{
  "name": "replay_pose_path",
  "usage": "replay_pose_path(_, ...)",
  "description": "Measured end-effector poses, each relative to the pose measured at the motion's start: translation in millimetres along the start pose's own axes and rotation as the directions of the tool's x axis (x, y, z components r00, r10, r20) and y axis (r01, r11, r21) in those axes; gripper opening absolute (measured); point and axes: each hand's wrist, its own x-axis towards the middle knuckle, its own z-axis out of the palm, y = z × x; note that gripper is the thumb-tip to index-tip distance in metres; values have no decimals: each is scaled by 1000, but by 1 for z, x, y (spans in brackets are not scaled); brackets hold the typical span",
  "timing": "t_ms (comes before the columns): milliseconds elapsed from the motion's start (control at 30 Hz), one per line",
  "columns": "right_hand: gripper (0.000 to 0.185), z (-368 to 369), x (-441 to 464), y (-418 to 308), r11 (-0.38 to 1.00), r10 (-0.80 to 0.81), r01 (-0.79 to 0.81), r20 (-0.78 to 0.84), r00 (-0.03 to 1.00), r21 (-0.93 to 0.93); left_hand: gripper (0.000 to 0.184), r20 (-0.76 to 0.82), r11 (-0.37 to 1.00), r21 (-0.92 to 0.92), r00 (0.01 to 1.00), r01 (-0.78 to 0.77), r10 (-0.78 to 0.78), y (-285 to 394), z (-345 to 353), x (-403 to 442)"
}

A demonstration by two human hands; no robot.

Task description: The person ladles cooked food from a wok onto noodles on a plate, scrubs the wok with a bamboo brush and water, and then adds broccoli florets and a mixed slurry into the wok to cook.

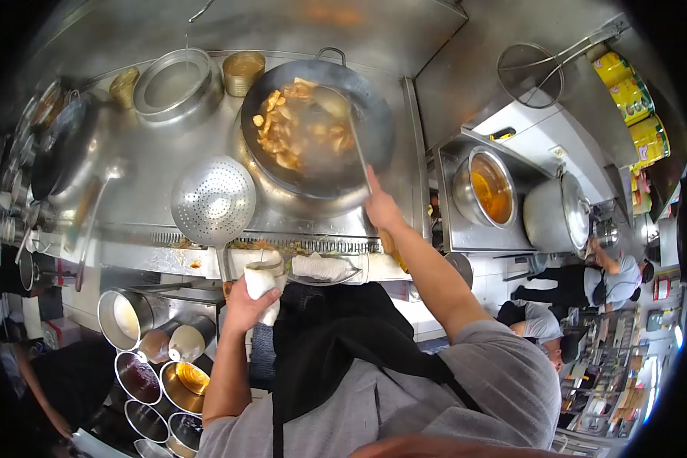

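My right hand (380, 208) is wrapped round the handle of a long ladle (360, 145), whose bowl rests among the food in the wok. The dark wok (374, 114) sits on the steel range. Browned pieces of food (278, 126) lie in it, partly veiled by steam. My left hand (248, 307) is closed on a folded white cloth (261, 281) at the range's front edge. Close by the left hand runs the handle of a large perforated skimmer (214, 200), which lies on the range. Another rolled white cloth (320, 267) lies to the right of that hand.
A pot with a strainer (172, 84) and a tin (243, 74) stand behind. To the right are a bowl of orange liquid (490, 191) and a lidded pot (561, 214). Several sauce containers (139, 378) stand lower left. Other people (618, 282) work at far right.
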Motion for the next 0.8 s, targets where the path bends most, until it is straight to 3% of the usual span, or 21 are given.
replay_pose_path(33, 78, 4, -12, 4, 1000, 6, -6, -2, 1000, 11, 34, -7, 998, -1, 998, -59, 59, 0, 3, 2)
replay_pose_path(100, 81, 10, -52, 14, 978, -128, 144, -110, 986, 150, 37, -28, 999, -25, 999, -41, 40, -4, 9, -6)
replay_pose_path(133, 81, -8, -70, -7, 977, -135, 150, -109, 985, 154, 38, -54, 992, -120, 998, -33, 27, -9, 12, -12)
replay_pose_path(167, 81, -34, -89, -28, 839, 23, -133, 210, 977, 527, 38, -72, 985, -167, 997, -35, 24, -9, 14, -15)
replay_pose_path(200, 80, -52, -96, -42, 533, 33, -473, 542, 840, 701, 39, -90, 976, -213, 996, -39, 21, -10, 17, -18)
replay_pose_path(300, 80, -44, -32, 2, 408, -118, -486, 572, 811, 773, 39, -111, 975, -220, 994, -7, -18, -11, 25, -23)
replay_pose_path(367, 79, -41, -10, 5, 464, -93, -429, 524, 847, 776, 39, -116, 976, -219, 993, -8, -17, 5, 34, -22)
replay_pose_path(433, 78, -33, -2, -1, 882, 39, -158, 267, 963, 445, 39, -108, 997, -74, 994, -10, 2, 23, 40, -21)
replay_pose_path(533, 76, -22, -38, 3, 895, 78, -194, 289, 954, 401, 39, -140, 996, -73, 989, -57, 47, 27, 51, -21)
replay_pose_path(633, 74, -41, -53, 26, 833, 24, -232, 386, 922, 503, 38, -188, 991, -109, 980, -81, 59, 37, 66, -32)
replay_pose_path(700, 74, -62, -26, 53, 765, -140, -239, 518, 844, 597, 38, -186, 995, -100, 983, -16, -3, 36, 75, -41)
replay_pose_path(733, 74, -64, -17, 55, 758, -147, -239, 517, 844, 606, 38, -196, 995, -91, 980, -41, 23, 41, 82, -44)
replay_pose_path(800, 75, -67, 6, 50, 867, -158, -1, 278, 948, 498, 38, -216, 992, -96, 975, -78, 56, 44, 95, -47)
